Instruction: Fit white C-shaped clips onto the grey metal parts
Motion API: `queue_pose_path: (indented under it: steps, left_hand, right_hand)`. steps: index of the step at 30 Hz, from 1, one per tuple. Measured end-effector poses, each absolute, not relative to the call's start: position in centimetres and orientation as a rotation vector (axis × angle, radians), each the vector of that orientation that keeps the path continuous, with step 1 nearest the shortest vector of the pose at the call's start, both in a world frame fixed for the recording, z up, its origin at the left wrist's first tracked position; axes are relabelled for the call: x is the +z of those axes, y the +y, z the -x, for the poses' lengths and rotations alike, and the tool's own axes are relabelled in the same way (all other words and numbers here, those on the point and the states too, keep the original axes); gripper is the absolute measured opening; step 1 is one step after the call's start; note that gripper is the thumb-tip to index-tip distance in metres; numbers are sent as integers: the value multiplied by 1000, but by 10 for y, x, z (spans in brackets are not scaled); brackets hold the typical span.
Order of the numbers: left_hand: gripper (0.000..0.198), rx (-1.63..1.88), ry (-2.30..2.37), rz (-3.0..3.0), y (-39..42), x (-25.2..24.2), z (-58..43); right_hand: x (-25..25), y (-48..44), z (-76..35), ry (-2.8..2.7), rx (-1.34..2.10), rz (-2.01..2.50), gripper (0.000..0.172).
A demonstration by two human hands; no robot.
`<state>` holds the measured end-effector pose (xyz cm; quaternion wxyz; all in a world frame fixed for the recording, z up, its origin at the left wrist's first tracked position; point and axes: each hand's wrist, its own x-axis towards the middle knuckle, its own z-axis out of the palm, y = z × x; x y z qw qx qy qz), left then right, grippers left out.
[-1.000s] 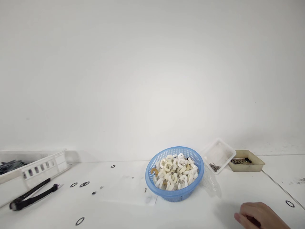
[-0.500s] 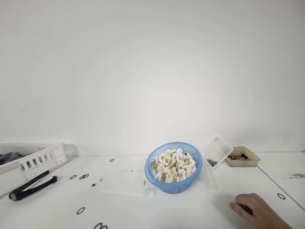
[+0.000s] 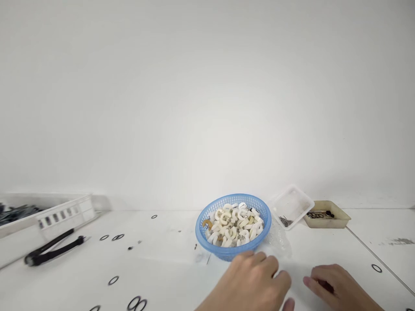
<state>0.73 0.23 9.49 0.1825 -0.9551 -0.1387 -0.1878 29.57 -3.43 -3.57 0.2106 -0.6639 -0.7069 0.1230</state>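
My left hand (image 3: 251, 283) is at the bottom, in front of the blue basket (image 3: 200, 236), back facing up. Its fingers bend loosely downward, the thumb stands apart from the index finger, and I see nothing held. To its right, low over the white table, my right hand (image 3: 335, 287) is closed, thumb and index finger curled toward each other. Whatever it may hold is hidden in the dark hollow of the fingers. In the basket lies a heap of white and cream C-shaped plastic pieces (image 3: 231, 222) with small metal parts, one of them orange-brown.
Behind my hands sit a tilted white tray (image 3: 293, 203) with metal pins and a beige tray (image 3: 337, 222) with dark rings. Clear plastic (image 3: 280, 242) lies beside the basket. Black rings (image 3: 136, 303) are scattered leftward, near black-handled pliers (image 3: 55, 250) and a white crate (image 3: 68, 220).
My left hand has come into view from the bottom, in front of the basket. My right hand stays closed and sits slightly further left. The view has shifted a little.
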Motion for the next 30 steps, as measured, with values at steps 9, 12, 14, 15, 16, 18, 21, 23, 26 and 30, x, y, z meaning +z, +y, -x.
queue_pose_path:
  steps: [9, 12, 14, 15, 16, 18, 21, 23, 26, 30]
  left_hand:
    - [16, -545, -286, 2538, 31, 39, -53]
    - [18, -488, -482, 2600, 37, 32, -39]
    - [19, -458, -582, 2638, 39, 26, -26]
    - [19, -455, -613, 2646, 40, 22, -20]
    - [19, -458, -643, 2651, 41, 19, -15]
    - [20, -469, -703, 2661, 42, 13, -8]
    - [21, -471, -766, 2695, 41, 9, -5]
    - [22, -454, -779, 2728, 40, 8, -7]
    - [23, -419, -791, 2769, 40, 10, -9]
    - [23, -385, -822, 2798, 38, 13, -6]
  right_hand:
    - [-17, -38, -299, -1930, 374, 1898, 51]
    - [-11, -37, -297, -1953, 373, 1892, 51]
    - [-10, -37, -296, -1986, 368, 1879, 51]
    - [-10, -37, -295, -2000, 358, 1879, 52]
    - [-11, -37, -295, -2015, 343, 1882, 52]
    - [-13, -36, -294, -2048, 317, 1891, 52]
    - [-15, -36, -291, -2075, 306, 1909, 53]
    - [-15, -37, -289, -2081, 308, 1913, 52]
    - [-12, -38, -286, -2081, 324, 1911, 51]
    - [-9, -40, -285, -2069, 352, 1935, 51]
